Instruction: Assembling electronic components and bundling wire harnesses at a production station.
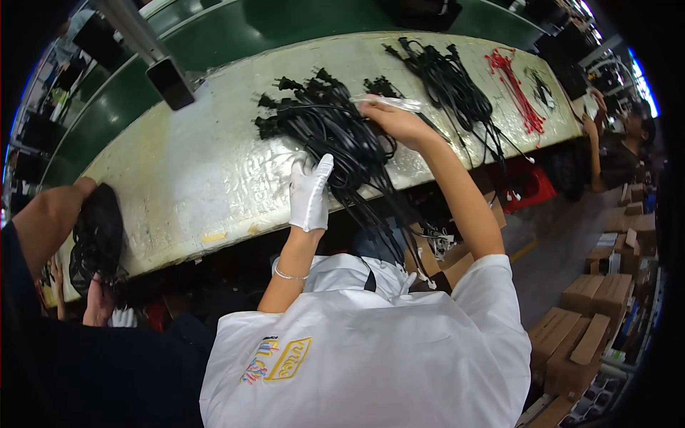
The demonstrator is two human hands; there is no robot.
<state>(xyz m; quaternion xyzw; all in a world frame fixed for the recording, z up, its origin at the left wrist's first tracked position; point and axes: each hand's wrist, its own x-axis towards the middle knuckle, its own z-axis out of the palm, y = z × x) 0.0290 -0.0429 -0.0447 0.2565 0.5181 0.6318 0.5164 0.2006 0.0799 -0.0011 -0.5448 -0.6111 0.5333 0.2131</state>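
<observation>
A thick bundle of black power cords (332, 135) lies on the table, plugs to the far left and ends trailing over the near edge. My left hand (310, 191), in a white glove, rests at its near left side. The thumb and fingers stand apart, with the thumb against the cords. My bare right hand (396, 121) reaches over the bundle's right side. Its fingers are closed on some thin white strips (401, 104) that stick out to the right; their exact kind is unclear.
More black cords (453, 82) and red wires (515, 89) lie to the right on the table (193, 164). A metal post (135, 32) stands at far left. A person's arm (53, 221) is beside a black bag (98, 225) on the left. Cardboard boxes (585, 342) stack at right.
</observation>
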